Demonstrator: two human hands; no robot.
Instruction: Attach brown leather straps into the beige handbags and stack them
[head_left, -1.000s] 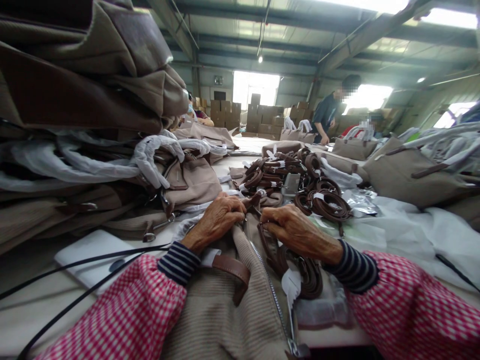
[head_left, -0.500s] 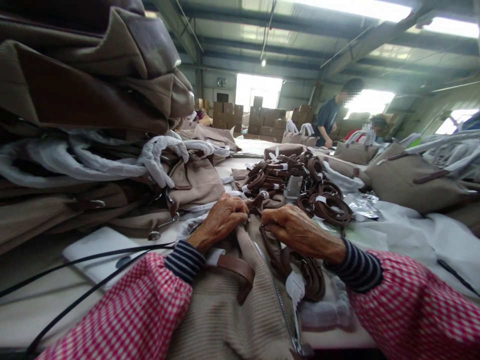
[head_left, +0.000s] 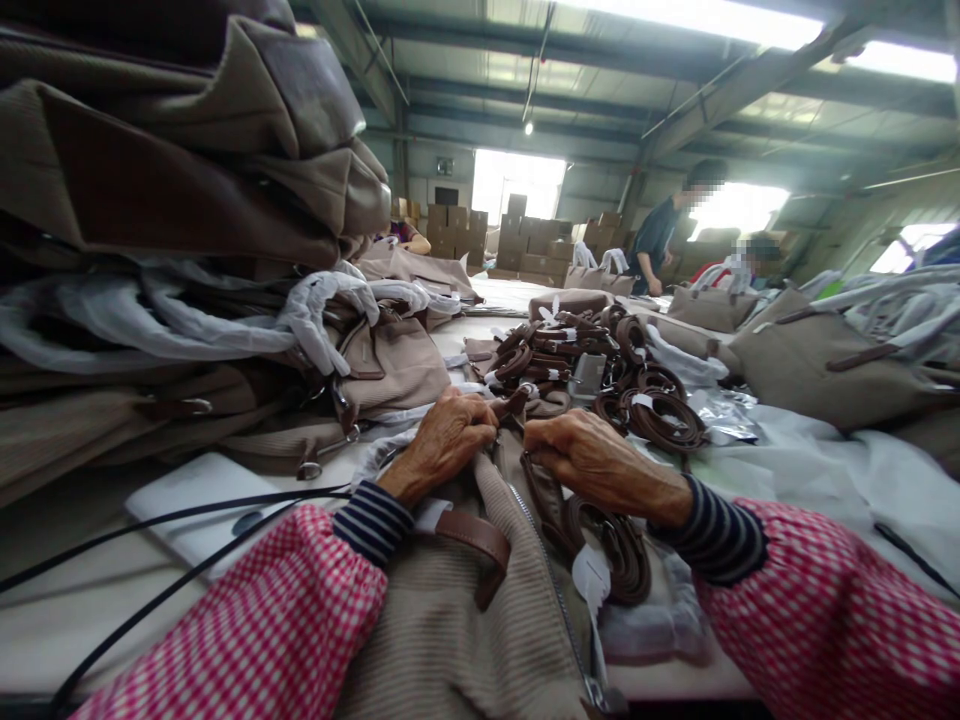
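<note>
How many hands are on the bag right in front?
2: the left hand pinches the bag near the far end of its zipper; the right hand grips the other side of the opening. Their fingertips are partly hidden.

place: bag-making workshop | piled bags (head_left: 187,180) | heaped coiled straps (head_left: 540,362) | stacked cartons (head_left: 457,235) | steel roof beams (head_left: 750,90)

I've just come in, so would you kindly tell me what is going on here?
Someone in checked sleeves has both hands at the far end of a ribbed beige bag. The left hand pinches its edge near the zipper; the right hand is closed across from it, its grip partly hidden. Coiled brown straps lie beyond, and more bags are piled on the left.
</note>
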